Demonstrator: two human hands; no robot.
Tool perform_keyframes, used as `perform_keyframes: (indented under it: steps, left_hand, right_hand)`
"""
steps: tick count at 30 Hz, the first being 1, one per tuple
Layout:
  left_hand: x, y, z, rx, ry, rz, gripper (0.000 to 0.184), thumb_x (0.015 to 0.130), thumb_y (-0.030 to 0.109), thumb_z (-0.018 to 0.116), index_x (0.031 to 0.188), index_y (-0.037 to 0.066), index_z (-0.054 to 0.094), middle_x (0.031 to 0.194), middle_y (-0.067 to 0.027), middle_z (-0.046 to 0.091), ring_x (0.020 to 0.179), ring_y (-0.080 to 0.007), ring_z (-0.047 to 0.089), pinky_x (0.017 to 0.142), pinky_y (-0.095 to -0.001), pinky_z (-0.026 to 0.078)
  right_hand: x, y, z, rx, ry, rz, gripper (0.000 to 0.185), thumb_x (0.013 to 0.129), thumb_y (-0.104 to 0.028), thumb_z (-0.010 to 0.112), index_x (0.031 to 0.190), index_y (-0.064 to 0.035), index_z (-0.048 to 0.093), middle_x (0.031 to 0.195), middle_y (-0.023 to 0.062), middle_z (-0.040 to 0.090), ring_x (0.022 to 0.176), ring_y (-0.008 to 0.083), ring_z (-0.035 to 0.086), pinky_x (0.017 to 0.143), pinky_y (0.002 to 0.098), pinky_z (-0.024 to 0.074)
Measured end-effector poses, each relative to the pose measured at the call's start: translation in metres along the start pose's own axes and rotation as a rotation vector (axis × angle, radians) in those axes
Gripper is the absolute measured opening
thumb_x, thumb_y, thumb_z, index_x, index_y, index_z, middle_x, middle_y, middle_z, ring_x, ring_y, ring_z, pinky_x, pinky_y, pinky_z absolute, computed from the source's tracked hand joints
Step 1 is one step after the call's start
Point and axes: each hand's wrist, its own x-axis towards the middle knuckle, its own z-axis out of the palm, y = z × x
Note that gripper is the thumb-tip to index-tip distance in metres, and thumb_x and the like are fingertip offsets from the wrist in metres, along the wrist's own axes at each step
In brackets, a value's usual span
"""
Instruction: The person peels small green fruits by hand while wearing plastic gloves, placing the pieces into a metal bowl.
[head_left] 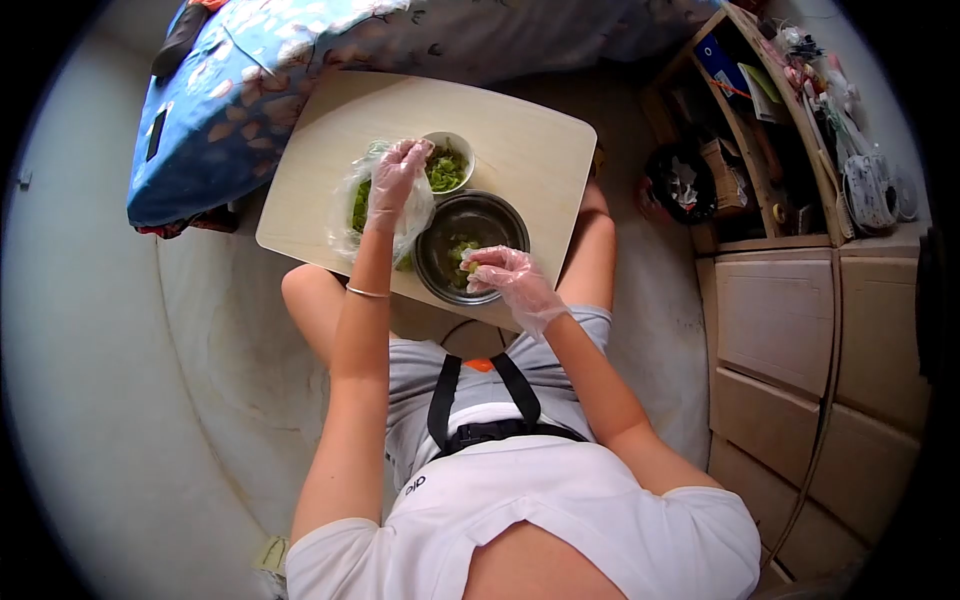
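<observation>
My left hand (396, 186), in a clear plastic glove, is above a clear plastic bag (345, 215) with green leaves inside. Its fingers are closed near the rim of a white bowl (468, 152) that holds leafy greens (447, 170). Whatever is between those fingers is too small to name. My right hand (515, 283), also gloved, reaches over the near side of a metal bowl (507, 213). Its fingertips are pinched on a bit of green vegetable (470, 266). More green pieces (458, 248) lie in the metal bowl.
The bowls and bag stand on a small pale table (530, 130) between my knees. Behind it is a bed with a blue flowered cover (225, 110). To the right are a wooden shelf (735, 110), a black-lined bin (683, 185) and stacked boxes (775, 320).
</observation>
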Motion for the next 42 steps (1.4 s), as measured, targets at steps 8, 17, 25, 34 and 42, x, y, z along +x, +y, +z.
perform_keyframes:
  steps: [8,17,25,34,42]
  left_hand:
    - [-0.070,0.077,0.004,-1.068,-0.477,-0.004,0.049,0.092,0.056,0.059,0.081,0.009,0.060,0.085,-0.0028,0.052,0.066,-0.0117,0.043,0.059,-0.0238,0.036]
    - [-0.128,0.140,0.008,-0.938,-0.690,0.261,0.052,0.083,0.055,0.070,0.076,0.006,0.058,0.082,-0.0064,0.054,0.073,-0.0176,0.049,0.063,-0.0267,0.041]
    - [-0.167,0.146,0.013,0.275,-0.004,0.305,0.011,0.095,0.009,0.062,0.100,0.000,0.066,0.086,-0.0070,0.064,0.069,-0.0143,0.058,0.063,-0.0268,0.047]
    - [-0.184,0.159,0.019,0.393,-0.031,0.339,0.015,0.089,0.009,0.070,0.102,0.002,0.068,0.087,-0.0145,0.066,0.069,-0.0281,0.063,0.061,-0.0345,0.051]
    - [-0.183,0.158,0.020,0.422,-0.063,0.406,0.014,0.092,0.010,0.067,0.103,0.001,0.069,0.085,-0.0110,0.065,0.072,-0.0178,0.061,0.067,-0.0289,0.049]
  right_hand:
    - [0.002,-0.010,0.004,0.114,0.011,-0.026,0.025,0.091,-0.005,0.063,0.116,0.0017,0.063,0.108,0.0118,0.068,0.086,0.0155,0.065,0.082,0.0276,0.0538]
    - [-0.001,-0.014,0.010,0.169,-0.086,-0.057,0.024,0.093,-0.005,0.063,0.116,0.0008,0.060,0.107,0.0135,0.067,0.089,0.0175,0.066,0.084,0.0310,0.0554]
    - [-0.024,-0.056,0.048,0.268,-0.107,-0.349,0.022,0.089,0.000,0.065,0.111,0.0009,0.062,0.107,0.0103,0.067,0.093,0.0161,0.067,0.084,0.0310,0.0567]
    - [-0.034,-0.065,0.063,0.087,-0.059,-0.460,0.024,0.088,0.006,0.065,0.111,-0.0004,0.060,0.111,0.0079,0.063,0.102,0.0139,0.062,0.094,0.0285,0.0510]
    - [-0.034,-0.057,0.061,-0.164,-0.003,-0.666,0.025,0.086,0.008,0.067,0.109,-0.0010,0.061,0.114,0.0075,0.056,0.105,0.0144,0.060,0.094,0.0288,0.0510]
